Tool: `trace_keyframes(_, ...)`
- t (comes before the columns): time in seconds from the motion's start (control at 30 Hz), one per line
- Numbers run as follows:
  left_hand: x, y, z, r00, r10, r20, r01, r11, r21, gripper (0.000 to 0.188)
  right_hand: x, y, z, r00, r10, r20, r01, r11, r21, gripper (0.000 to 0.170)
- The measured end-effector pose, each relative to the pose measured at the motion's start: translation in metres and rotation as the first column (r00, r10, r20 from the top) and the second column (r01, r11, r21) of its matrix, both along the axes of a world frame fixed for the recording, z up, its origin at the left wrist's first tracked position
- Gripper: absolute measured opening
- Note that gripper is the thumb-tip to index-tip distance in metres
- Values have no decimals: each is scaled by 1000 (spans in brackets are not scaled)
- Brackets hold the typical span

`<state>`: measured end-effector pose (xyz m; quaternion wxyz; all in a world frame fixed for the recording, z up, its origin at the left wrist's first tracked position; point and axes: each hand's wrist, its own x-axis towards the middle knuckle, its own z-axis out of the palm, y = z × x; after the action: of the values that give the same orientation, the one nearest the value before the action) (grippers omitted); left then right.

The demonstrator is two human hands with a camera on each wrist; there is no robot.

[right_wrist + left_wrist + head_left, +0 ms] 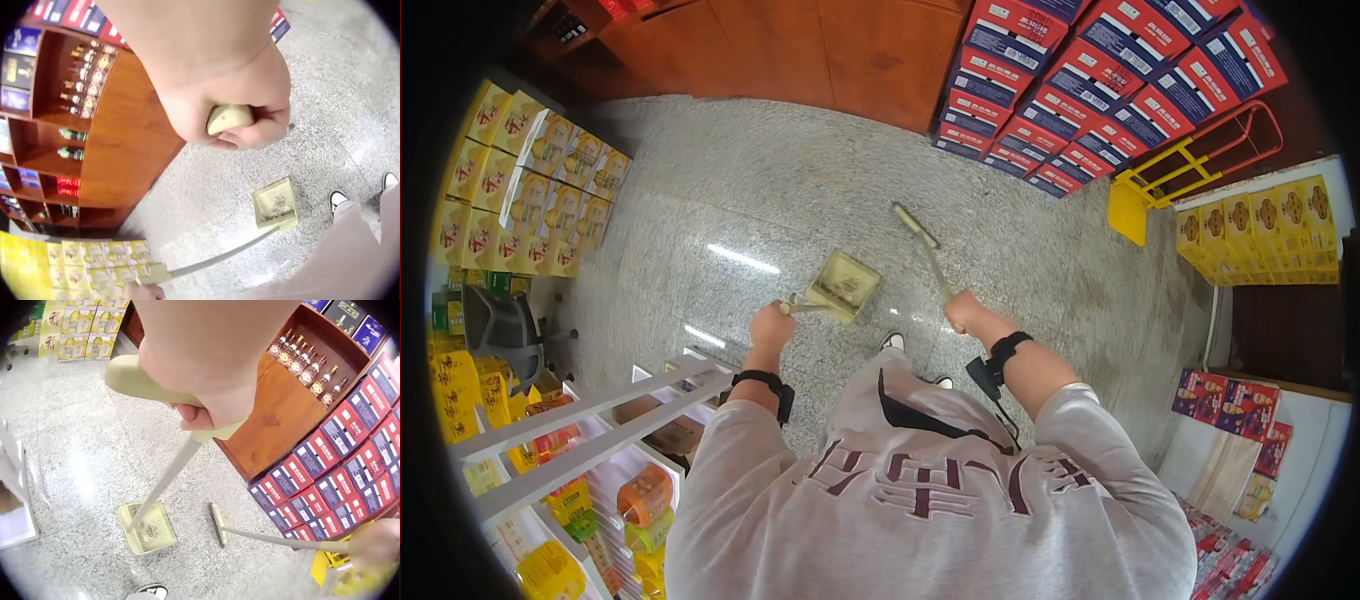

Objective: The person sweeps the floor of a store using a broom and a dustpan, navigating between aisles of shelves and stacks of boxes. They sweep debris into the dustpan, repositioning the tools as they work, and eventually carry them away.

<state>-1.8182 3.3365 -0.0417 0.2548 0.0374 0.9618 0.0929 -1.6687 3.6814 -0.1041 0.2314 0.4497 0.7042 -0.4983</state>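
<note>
My left hand point(772, 326) grips the pale yellow handle of a long-handled dustpan point(847, 283), whose pan faces up on the floor with grey debris inside. In the left wrist view, the fingers curl round the handle grip point(150, 384) and a grey pole runs down to the pan. My right hand point(966, 312) holds a broom point(917, 226) by the top of its stick; its narrow head lies at the floor, forward and right of the dustpan. The right wrist view shows the stick's end point(230, 119) inside the curled fingers, while the broom head is hidden there.
Stacked red and blue cartons point(1050, 95) and a yellow hand truck point(1145, 200) stand at the far right. Yellow cartons point(530, 190) are piled left, near an office chair point(505, 330). White shelving point(590, 440) borders the near left. Wooden cabinets point(800, 50) line the back.
</note>
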Motion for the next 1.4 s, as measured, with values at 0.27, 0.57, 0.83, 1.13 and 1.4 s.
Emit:
trace_keyframes(0.27,-7,-2,-16,999,36,2,-36,999,1,29,-5,-10,56,969,221,109,-171,922,-347,15)
trace_keyframes(0.57,-8,-1,-11,998,50,44,-49,999,-23,32,-2,-2,68,911,401,-95,-408,910,-73,14)
trace_keyframes(0.83,-7,4,4,995,81,60,-79,997,-26,34,-26,-33,41,923,380,58,-353,899,-260,10)
trace_keyframes(1.13,-4,7,8,992,109,57,-107,994,-29,37,19,67,77,960,-201,193,275,580,-767,10)
trace_keyframes(1.4,2,14,-5,996,82,-30,-85,991,-106,35,115,167,103,893,-408,192,392,495,-775,15)
